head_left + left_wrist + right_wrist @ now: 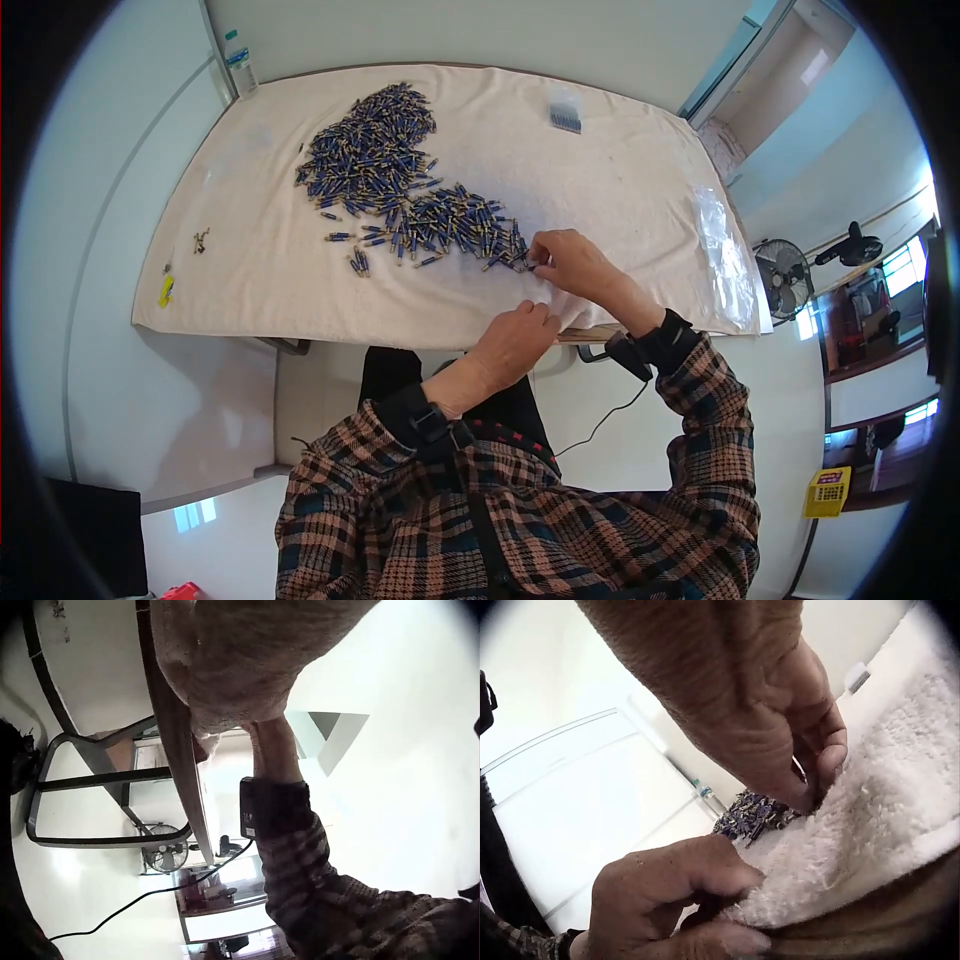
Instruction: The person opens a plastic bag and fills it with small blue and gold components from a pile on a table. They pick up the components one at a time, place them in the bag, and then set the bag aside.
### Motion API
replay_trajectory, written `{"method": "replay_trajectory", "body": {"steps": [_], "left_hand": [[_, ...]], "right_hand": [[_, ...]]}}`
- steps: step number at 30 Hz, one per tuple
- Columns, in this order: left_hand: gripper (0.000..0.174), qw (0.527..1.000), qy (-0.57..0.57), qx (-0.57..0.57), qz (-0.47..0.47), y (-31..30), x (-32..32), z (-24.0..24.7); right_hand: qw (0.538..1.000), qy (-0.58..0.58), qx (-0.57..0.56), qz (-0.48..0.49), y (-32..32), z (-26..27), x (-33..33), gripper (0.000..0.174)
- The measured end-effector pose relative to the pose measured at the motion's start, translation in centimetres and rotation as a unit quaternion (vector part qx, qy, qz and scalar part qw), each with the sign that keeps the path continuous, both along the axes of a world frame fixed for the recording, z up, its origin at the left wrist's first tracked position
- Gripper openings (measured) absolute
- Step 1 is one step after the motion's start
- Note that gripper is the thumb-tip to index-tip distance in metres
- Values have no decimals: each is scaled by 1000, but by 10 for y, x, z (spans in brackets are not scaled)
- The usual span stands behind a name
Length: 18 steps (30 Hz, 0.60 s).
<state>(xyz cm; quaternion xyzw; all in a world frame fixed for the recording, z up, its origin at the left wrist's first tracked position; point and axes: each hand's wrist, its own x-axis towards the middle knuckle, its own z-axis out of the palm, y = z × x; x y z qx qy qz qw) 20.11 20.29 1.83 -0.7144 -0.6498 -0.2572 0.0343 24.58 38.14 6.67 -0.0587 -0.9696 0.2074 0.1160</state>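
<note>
Loosely, a heap of small blue sticks [370,150] with brass-coloured ends is spread across the left and middle of the table, its long axis slanted from the far left toward the near right. At its near right end, the tail of the heap is met by the right hand [575,265], so most of the sticks are placed to the left of that hand and farther off; at this end the single sticks are laid at mixed angles. The right hand's fingers are bent and drawn together at the tail, but whether a stick is pinched between them cannot be told. The left hand [505,345] is set farther from the heap, by the near edge, with its fingers bent; whether the cloth is gripped there cannot be told. Everything is borne by a pale, fluffy cloth [280,300], by which the table [171,727] is covered. Toward the far side, a small clear bag [565,118] is seen, and plastic wrapping [725,265] is laid along the right. At the far left corner a bottle [240,65] is stood; beyond the right side, a fan [785,275] and a yellow basket [828,492] are seen.
</note>
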Motion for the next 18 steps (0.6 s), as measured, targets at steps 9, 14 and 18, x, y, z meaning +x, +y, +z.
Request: {"method": "replay_trajectory", "body": {"steps": [9, 14, 18], "left_hand": [[19, 997, -8, 10, -79, 2, 17, 0], [21, 991, -49, 31, -119, 7, 14, -9], [21, 989, -71, 34, -128, 1, 6, -9]], "right_hand": [[999, 11, -53, 3, -16, -9, -18, 11], [998, 29, -43, 24, -20, -7, -52, 10], [995, 57, -74, 35, -23, -3, -68, 13]]}}
